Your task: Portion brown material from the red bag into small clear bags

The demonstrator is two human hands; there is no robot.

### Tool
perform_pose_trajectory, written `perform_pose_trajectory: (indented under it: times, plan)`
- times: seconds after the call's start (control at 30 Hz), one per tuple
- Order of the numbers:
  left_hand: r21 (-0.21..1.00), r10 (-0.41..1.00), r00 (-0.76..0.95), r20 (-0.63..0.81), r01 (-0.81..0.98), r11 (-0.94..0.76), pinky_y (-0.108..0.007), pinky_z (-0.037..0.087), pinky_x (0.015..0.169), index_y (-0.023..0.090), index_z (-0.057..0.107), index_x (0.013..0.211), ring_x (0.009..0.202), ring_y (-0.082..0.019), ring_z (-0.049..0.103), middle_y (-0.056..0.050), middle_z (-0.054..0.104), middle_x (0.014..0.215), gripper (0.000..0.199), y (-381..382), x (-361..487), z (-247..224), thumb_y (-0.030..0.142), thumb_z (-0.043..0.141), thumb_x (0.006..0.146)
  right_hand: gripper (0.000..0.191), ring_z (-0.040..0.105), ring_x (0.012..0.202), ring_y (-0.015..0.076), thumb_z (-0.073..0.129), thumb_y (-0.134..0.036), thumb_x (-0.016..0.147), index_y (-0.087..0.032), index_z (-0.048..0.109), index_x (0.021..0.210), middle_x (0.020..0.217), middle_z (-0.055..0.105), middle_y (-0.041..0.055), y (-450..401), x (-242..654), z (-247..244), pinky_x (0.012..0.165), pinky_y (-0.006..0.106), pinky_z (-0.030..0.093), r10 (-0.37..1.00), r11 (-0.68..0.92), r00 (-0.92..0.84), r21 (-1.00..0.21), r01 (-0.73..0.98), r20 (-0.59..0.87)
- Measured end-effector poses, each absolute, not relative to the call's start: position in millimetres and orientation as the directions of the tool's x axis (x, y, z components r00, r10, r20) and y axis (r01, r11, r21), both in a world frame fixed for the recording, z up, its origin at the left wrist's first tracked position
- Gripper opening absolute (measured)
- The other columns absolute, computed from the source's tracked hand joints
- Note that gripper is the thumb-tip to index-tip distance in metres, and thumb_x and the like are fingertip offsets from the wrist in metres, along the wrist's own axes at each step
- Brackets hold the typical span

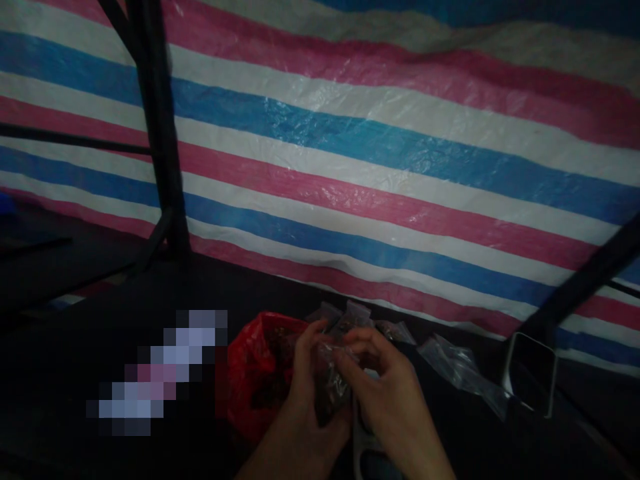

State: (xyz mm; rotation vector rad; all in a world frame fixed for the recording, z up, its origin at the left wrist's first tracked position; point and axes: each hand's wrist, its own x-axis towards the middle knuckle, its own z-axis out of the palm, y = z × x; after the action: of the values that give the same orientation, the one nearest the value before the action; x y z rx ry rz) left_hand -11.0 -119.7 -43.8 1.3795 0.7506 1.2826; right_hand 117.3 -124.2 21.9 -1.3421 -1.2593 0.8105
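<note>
Between my two hands is a small clear plastic bag (333,373) with dark bits inside, too dim to make out. My left hand (305,393) is curled around the bag's left side and underneath it. At the bag's top edge, my right hand (385,373) pinches the plastic between thumb and fingers. Just left of my hands stands an open red plastic bag (245,373) holding dark, small contents. Below my right wrist, partly covered, lies a grey device with a dark panel (373,450), perhaps a small scale.
Several small filled clear bags (357,312) lie behind my hands. Flat clear bags (465,373) are to the right, beside a phone-like slab (531,373) standing tilted. A pixelated patch (160,373) covers something at left. Dark posts (160,147) stand before a striped tarp (375,147).
</note>
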Motion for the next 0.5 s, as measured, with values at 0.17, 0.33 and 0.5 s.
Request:
perform_pose_trajectory:
  times: [0.17,0.33,0.5]
  plan:
    - [0.946,0.929,0.182,0.324,-0.083,-0.313,-0.047,0.044,0.125,0.04,0.024,0.161,0.15,-0.027,0.051,-0.007,0.052,0.155,0.09,-126,-4,-52,0.032,0.075,0.088,0.034,0.067,0.061,0.0223,0.072,-0.053,0.08,-0.022,0.073,0.094,0.072,0.071,0.0022,-137,178,4,0.054,0.031,0.046,0.837,-0.002,0.473,-0.862,0.507,0.276]
    - [0.824,0.865,-0.064,0.497,0.346,-0.448,-0.059,0.052,0.111,0.03,0.052,0.14,0.123,-0.033,0.064,-0.009,0.061,0.133,0.047,-110,-33,-48,0.041,0.061,0.095,0.042,0.075,0.089,0.0325,0.07,-0.048,0.086,-0.017,0.077,0.113,0.096,0.078,0.013,-146,202,-15,0.08,0.042,0.055,0.772,-0.103,0.529,-0.752,0.65,0.352]
    - [0.519,0.782,-0.204,0.589,0.837,-0.172,-0.074,0.051,0.097,0.013,0.06,0.135,0.122,-0.056,0.06,-0.026,0.064,0.125,0.058,-99,-84,-34,0.051,0.053,0.092,0.047,0.068,0.113,0.0361,0.058,-0.052,0.098,-0.016,0.075,0.122,0.121,0.073,0.0187,-148,186,3,0.1,0.049,0.05,0.653,-0.019,0.533,-0.692,0.721,0.538]
